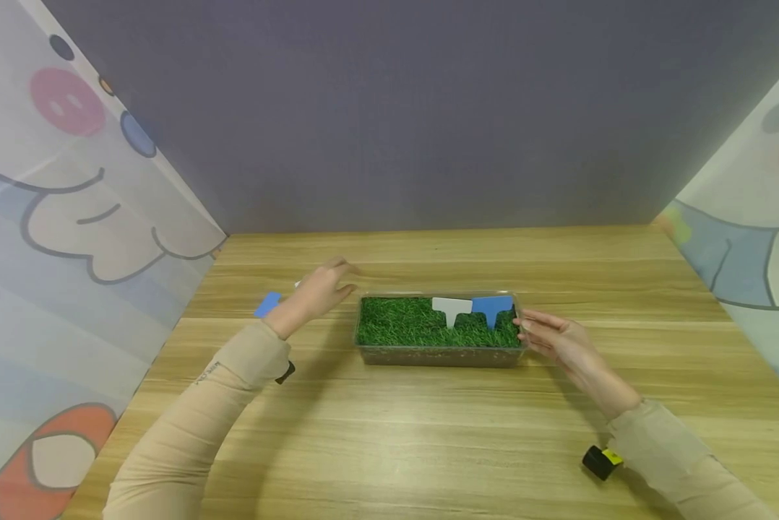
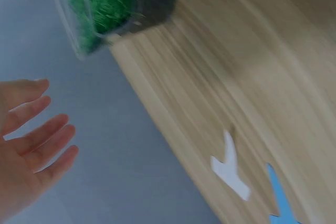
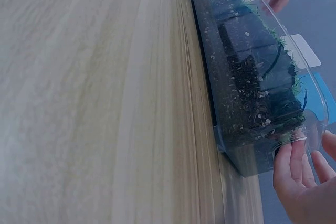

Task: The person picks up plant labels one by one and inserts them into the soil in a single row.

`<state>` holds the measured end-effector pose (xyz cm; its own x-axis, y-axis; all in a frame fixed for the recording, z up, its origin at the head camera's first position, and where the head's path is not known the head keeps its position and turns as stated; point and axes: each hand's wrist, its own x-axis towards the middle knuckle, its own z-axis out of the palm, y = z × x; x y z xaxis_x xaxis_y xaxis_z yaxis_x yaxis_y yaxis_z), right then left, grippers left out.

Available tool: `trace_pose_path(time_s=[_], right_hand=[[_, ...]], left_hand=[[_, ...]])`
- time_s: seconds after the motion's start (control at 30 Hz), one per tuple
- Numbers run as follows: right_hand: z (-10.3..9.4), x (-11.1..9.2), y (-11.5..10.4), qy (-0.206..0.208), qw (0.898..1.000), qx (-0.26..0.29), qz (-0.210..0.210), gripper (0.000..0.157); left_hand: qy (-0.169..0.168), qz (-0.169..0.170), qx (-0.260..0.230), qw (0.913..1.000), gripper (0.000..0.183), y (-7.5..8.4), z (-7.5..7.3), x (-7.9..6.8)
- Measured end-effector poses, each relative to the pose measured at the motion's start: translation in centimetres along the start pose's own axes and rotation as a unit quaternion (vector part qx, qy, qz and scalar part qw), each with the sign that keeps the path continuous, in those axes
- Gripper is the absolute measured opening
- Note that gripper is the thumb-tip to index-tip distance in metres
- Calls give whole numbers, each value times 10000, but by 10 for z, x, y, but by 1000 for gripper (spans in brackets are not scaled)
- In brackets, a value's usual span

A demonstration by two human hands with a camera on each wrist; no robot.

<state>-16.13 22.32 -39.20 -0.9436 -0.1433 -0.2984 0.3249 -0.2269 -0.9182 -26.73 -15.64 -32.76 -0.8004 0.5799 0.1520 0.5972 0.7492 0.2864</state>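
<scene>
A long clear plastic box (image 1: 441, 357) stands mid-table, with green artificial grass (image 1: 399, 321) on top. Dark soil with pale bits (image 3: 247, 93) shows through its side in the right wrist view. Towards the box's right end, a white T-shaped plant label (image 1: 452, 309) and a blue T-shaped plant label (image 1: 492, 307) stand upright side by side in the grass. My right hand (image 1: 570, 345) touches the box's right end with its fingertips, fingers fairly straight. Off the box's left end hovers my left hand (image 1: 319, 290), fingers spread and relaxed, holding nothing.
Left of the box, a loose blue label (image 1: 269, 304) and a loose white label (image 2: 230, 172) lie on the wooden table (image 1: 396, 433). Behind the table rises a grey panel (image 1: 402, 115). Cartoon-printed walls (image 1: 58, 238) flank both sides.
</scene>
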Motion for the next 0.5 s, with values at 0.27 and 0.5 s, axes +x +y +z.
trace_pose_path(time_s=[0.27,0.5], right_hand=[[0,0,1,20,10000,-56,43,44],[0,0,1,15,9999,-122,-1,44]], left_hand=[[70,-411,-135,9990,33,-20,2,-2],[-89,-802,-170,9966,35,-32,3,-2]])
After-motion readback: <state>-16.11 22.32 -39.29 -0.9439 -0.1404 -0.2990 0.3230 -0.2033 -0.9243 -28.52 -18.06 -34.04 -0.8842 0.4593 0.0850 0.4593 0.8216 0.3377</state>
